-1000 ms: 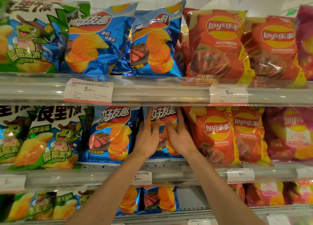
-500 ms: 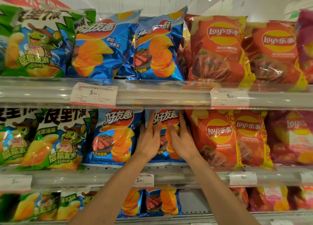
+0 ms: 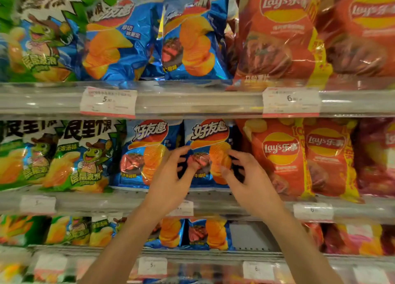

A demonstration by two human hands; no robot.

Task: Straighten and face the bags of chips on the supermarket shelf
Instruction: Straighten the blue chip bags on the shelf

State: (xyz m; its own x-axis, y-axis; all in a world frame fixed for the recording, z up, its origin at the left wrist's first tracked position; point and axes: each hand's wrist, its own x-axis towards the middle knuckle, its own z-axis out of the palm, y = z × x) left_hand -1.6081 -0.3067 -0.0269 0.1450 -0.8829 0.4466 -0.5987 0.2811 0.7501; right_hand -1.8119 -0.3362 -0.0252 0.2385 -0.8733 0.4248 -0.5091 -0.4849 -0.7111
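A blue bag of chips is being kept upright at the front edge of the middle shelf, between another blue bag and a red bag. It is being framed by the left hand and right hand, whose fingers are being held loosely curled and parted, nothing being gripped.

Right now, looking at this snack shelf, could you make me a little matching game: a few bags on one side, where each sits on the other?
Things:
1. blue steak-picture bag
2. green cartoon-frog bag
3. orange Lay's bag
4. big orange Lay's bag

Places:
A. upper shelf, right of the blue bags
B. middle shelf, between the left hand and right hand
C. middle shelf, left of the blue bags
D. middle shelf, just right of the hands

Pairs: 1-B, 2-C, 3-D, 4-A
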